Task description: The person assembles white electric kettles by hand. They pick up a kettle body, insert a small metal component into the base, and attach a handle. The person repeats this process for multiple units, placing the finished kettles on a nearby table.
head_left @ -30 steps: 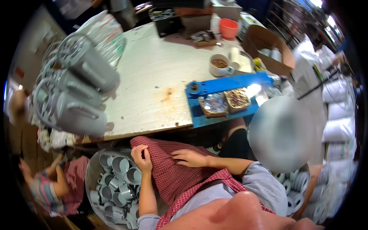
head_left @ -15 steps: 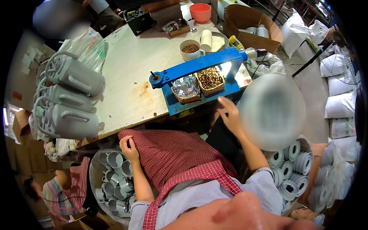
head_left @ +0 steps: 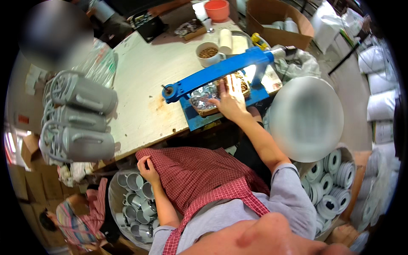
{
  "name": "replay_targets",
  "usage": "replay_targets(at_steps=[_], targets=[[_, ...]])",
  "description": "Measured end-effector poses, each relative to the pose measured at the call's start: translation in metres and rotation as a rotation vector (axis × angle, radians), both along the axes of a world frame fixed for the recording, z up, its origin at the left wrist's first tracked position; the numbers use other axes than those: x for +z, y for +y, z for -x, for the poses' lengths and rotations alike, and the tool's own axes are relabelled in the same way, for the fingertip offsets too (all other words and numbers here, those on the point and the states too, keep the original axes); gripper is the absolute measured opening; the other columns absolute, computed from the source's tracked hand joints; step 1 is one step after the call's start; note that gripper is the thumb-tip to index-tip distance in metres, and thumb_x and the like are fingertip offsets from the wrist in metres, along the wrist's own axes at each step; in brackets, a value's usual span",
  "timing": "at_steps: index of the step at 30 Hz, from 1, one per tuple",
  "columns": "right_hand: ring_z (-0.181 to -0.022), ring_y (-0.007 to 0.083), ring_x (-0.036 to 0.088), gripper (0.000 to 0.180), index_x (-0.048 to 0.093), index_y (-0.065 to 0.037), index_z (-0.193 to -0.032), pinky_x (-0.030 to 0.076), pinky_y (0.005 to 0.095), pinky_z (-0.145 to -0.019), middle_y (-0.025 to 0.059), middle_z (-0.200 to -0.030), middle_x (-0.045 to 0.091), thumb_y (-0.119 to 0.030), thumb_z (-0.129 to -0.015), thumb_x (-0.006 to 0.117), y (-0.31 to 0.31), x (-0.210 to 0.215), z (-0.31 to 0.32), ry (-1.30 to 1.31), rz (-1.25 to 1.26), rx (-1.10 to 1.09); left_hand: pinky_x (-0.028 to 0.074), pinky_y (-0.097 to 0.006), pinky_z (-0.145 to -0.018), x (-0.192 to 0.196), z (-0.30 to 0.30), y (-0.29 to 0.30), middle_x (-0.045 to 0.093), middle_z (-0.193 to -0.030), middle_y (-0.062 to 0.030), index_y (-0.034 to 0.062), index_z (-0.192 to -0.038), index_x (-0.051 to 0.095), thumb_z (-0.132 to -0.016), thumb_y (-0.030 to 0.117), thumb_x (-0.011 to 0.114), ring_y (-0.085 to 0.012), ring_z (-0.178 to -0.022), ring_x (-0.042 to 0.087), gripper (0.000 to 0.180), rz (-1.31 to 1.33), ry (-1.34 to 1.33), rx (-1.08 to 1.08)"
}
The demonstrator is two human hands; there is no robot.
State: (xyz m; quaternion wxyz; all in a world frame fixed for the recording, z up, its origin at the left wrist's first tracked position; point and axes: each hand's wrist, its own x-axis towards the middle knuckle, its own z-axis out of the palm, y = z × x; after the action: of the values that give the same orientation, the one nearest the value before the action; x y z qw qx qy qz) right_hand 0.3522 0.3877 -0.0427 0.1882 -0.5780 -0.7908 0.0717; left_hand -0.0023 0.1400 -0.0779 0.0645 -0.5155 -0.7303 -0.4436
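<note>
My right hand reaches over the small box of brass-coloured rivets, fingers stretched out and apart, with the fingertips at the rivets. Beside it, under the wrist side of the hand, sits a box of small silvery metal pieces. Both boxes stand on the blue base of a hand-press-like tool, whose long arm passes above them. My left hand rests on the edge of the red checked apron over my lap. Its fingers are loosely bent and apart, with nothing seen in them.
Grey lidded jugs stand at the table's left. A white cup of brown bits and an orange bowl are farther back. Bins of grey cups and grey rings flank me. A large blurred round shape is at right.
My right hand has moved up and left from beside the table edge to the rivet box, its fingers now stretched out. My left hand stays at the apron. The view has shifted slightly.
</note>
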Motion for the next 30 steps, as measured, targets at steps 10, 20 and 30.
replay_targets(at_steps=[10,20,30], targets=[[-0.132,0.0371,0.043,0.046,0.058,0.002,-0.124,0.036,0.0457,-0.109,0.0171,-0.138,0.05,-0.022,-0.086,0.069,-0.026,0.015,-0.031,0.491,-0.399,0.081,0.046,-0.037,-0.088,-0.003,0.001,-0.001,0.063,-0.099,-0.0093,0.0015,-0.095,0.066,-0.093,0.012,0.059,-0.0248,-0.095,0.058,0.013,0.127,0.079,0.051],[-0.094,0.0296,0.064,0.024,0.067,-0.006,-0.108,0.053,0.0375,-0.08,0.0097,-0.104,0.067,-0.004,-0.085,0.062,-0.011,-0.027,-0.108,0.719,-0.349,-0.116,0.051,-0.034,-0.086,0.002,-0.188,0.078,0.066,-0.093,-0.0098,-0.0008,-0.1,0.063,-0.098,0.016,0.052,-0.0198,-0.09,0.063,0.02,0.31,-0.927,-0.461],[-0.078,0.0321,0.06,0.018,0.068,-0.003,-0.102,0.049,0.041,-0.069,0.014,-0.088,0.065,-0.006,-0.088,0.058,0.009,-0.041,-0.099,0.612,-0.3,-0.033,0.042,-0.042,-0.109,-0.074,-0.349,0.205,0.055,-0.132,-0.0193,-0.0049,-0.132,0.045,-0.105,0.022,0.031,-0.0302,-0.126,0.052,0.041,0.533,-2.272,-0.431]])
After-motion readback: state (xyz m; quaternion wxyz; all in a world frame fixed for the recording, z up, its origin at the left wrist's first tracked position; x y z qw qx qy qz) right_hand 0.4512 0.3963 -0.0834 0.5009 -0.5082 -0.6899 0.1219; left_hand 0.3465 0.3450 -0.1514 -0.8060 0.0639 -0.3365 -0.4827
